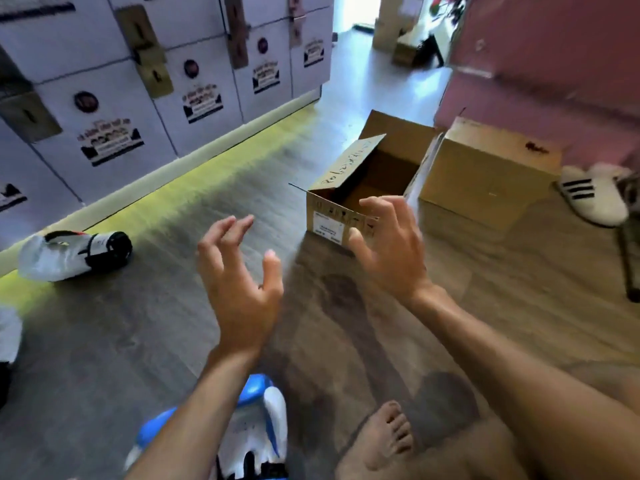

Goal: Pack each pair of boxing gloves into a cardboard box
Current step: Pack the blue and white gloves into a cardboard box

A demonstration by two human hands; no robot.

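Nothing is held in either grip. The left hand (239, 271) and the right hand (391, 251) are raised side by side above the floor (173, 341), palms turned toward each other, fingers spread apart and loosely hooked.

Just beyond the right hand an open cardboard box (325, 209) is set on the floor. Its flaps are up, and no glove can be made out in the part of its inside that is seen. Its near wall is overlapped by the right fingertips, but whether it is touched cannot be told. Its long axis is pointed away from the person, leaning a little to the right. The right hand is judged the nearer to it.

A blue and white boxing glove (259, 431) is found close to the body, partly hidden under the left forearm and beside a bare foot (388, 434). A white and black boxing glove (69, 254) is laid on its side well off to the left, cuff toward the right, at the foot of a bank of lockers (138, 98). Both gloves lie nearer the left hand, on the opposite side from the box. Packing is therefore judged not yet begun for them.

A closed cardboard box (485, 174) is stood just beside the open one on its right, with white striped slippers (588, 195) past it.
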